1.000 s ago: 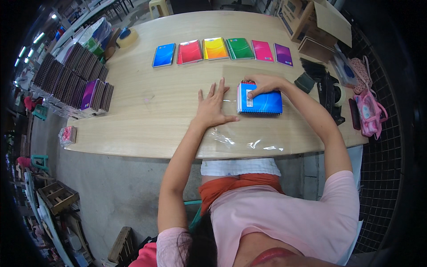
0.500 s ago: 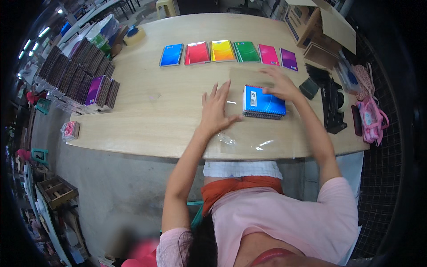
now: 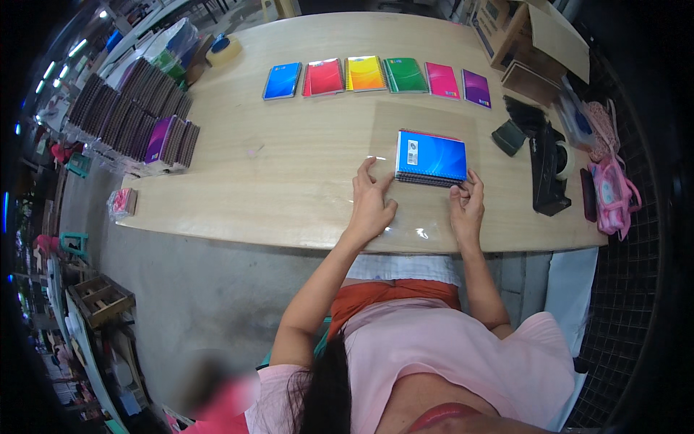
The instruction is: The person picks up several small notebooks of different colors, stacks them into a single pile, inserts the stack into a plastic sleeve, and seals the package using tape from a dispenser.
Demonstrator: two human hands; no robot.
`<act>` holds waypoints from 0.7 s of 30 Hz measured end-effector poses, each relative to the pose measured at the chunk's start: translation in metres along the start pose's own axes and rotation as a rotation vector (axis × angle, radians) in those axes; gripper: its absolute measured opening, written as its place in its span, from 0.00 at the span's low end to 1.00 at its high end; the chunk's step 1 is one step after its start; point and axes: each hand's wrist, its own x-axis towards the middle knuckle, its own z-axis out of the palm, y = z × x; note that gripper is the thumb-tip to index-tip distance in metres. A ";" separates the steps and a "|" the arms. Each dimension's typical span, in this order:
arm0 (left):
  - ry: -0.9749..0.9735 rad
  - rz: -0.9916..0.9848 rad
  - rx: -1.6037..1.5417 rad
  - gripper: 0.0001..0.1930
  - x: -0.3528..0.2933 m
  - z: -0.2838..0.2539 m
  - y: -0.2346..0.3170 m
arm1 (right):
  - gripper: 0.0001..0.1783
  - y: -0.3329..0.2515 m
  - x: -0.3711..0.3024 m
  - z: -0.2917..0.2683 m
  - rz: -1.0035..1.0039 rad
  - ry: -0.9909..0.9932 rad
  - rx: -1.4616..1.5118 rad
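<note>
Presently, the stack of spiral notebooks (image 3: 432, 153) lies flat upon a sheet of clear plastic film (image 3: 419, 116), near the front edge of the worktop (image 3: 289, 159), which has a pale, smooth surface with wood grain. The uppermost cover is glossy blue with lighter curved lines, and it carries a small white label (image 3: 413, 152) at its left end. The stack is a rectangular block; its long axis goes from left to right, with the right end turned slightly nearer to the person. The dark wire coils make a ribbed edge, and this edge faces the person; a thin reddish line shows at the far side. The left hand (image 3: 372, 202) is beside the near left corner, its fingers loosely bent and the thumb standing apart from them. The right hand (image 3: 468, 207) is at the near right corner, with thumb and forefinger close together; I cannot tell whether they pinch the film or a notebook. Beyond, a row of shiny-covered notebooks (image 3: 365, 74) stretches across, in six colours from blue to purple.
</note>
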 end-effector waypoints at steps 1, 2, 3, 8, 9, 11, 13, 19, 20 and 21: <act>-0.006 0.005 -0.001 0.30 0.000 0.000 0.000 | 0.35 -0.002 0.000 0.000 -0.005 -0.010 0.002; -0.012 0.010 -0.001 0.30 0.000 0.000 0.000 | 0.36 -0.005 -0.001 0.000 0.028 0.000 0.023; -0.004 0.002 0.000 0.30 -0.001 0.001 0.000 | 0.37 -0.007 -0.002 0.000 0.062 0.010 0.044; 0.005 0.016 -0.040 0.30 0.000 0.001 0.002 | 0.36 -0.007 -0.002 -0.005 0.099 -0.006 0.005; 0.011 0.010 -0.038 0.30 0.000 0.002 0.002 | 0.36 -0.008 -0.002 -0.006 0.113 0.004 -0.010; 0.009 0.025 -0.043 0.30 0.002 0.004 0.001 | 0.36 -0.009 -0.001 -0.007 0.111 0.006 -0.010; 0.006 0.020 -0.037 0.30 0.003 0.004 -0.002 | 0.37 -0.012 0.001 -0.007 0.105 0.001 -0.004; 0.265 0.131 0.081 0.32 -0.021 0.006 -0.017 | 0.26 0.024 0.005 -0.007 -0.031 0.053 0.098; 0.200 0.249 -0.017 0.30 -0.029 0.004 -0.019 | 0.25 0.035 0.007 -0.012 -0.004 0.085 0.148; -0.034 0.245 -0.036 0.28 -0.032 -0.010 -0.001 | 0.25 0.030 0.001 -0.023 0.017 0.121 0.197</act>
